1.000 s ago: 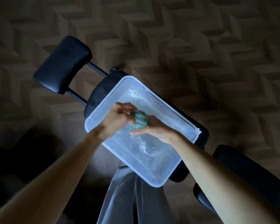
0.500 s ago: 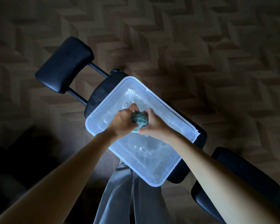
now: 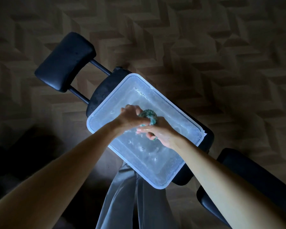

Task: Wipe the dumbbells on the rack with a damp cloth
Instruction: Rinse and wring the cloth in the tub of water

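— Which step is this?
— Wringing. My left hand [image 3: 130, 117] and right hand [image 3: 161, 133] both grip the teal cloth [image 3: 149, 115], twisted just above the water [image 3: 149, 151] in the clear plastic tub [image 3: 104, 113].
— Next?
— I reckon squeeze until merely damp, then find the dumbbells; none show here.

Both arms were bare along all that showed, the left forearm [image 3: 64, 171] at the near left and the right forearm [image 3: 221, 179] at the near right. The left hand [image 3: 129, 118] and the right hand [image 3: 162, 134] were bare as well, and the nails on the right hand's fingertips [image 3: 139, 129] caught the light. At the near centre hung a grey, faintly shiny garment [image 3: 120, 204], creased lengthwise and parted by a dark gap into two panels; whether trousers or a skirt could not be told.
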A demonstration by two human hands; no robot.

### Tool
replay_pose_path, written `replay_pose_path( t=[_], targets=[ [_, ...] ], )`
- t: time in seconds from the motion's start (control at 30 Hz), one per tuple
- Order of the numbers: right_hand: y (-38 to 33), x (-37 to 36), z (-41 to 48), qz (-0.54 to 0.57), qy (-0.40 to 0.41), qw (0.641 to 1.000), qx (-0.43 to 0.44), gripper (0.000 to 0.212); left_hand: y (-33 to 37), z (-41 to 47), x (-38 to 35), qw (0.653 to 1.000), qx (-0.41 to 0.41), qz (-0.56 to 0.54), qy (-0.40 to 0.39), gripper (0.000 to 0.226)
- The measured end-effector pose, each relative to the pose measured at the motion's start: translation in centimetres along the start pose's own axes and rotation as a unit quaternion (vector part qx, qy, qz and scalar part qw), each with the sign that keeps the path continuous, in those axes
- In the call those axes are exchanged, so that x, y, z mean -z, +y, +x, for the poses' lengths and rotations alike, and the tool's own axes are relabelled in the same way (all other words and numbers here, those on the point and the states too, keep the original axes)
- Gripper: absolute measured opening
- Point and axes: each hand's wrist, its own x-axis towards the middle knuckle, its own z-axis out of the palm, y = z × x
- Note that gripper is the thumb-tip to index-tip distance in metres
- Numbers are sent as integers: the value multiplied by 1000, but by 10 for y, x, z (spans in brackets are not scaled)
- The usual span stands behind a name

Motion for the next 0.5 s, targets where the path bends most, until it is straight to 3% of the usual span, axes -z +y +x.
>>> replay_pose_path(
  t=[0.07, 0.1, 0.17, 0.23, 0.3, 0.43, 0.5],
  targets=[
    [-2, 5, 1, -2, -8, 999, -41, 15, -10, -3, 6, 994, -102, 41, 28, 37],
    [-4, 8, 1, -9, -16, 997, -72, 16, -14, -7, 9, 976, -194, 93, 40, 45],
    [-11, 15, 0, -21, -43, 991, -124, 24, -26, -7, 11, 879, -382, 278, 71, 68],
    [-18, 16, -1, -40, -84, 985, -147, 30, -36, 0, 9, 779, -446, 432, 82, 91],
    [-22, 13, 0, -51, -132, 975, -169, 33, -36, 10, 6, 756, -454, 463, 90, 100],
    [-22, 5, 2, -81, -165, 958, -220, 43, -26, 24, 0, 699, -561, 433, 92, 55],
    [-22, 3, 2, -111, -144, 958, -224, 45, -21, 29, 2, 706, -552, 441, 50, 38]
  ],
)
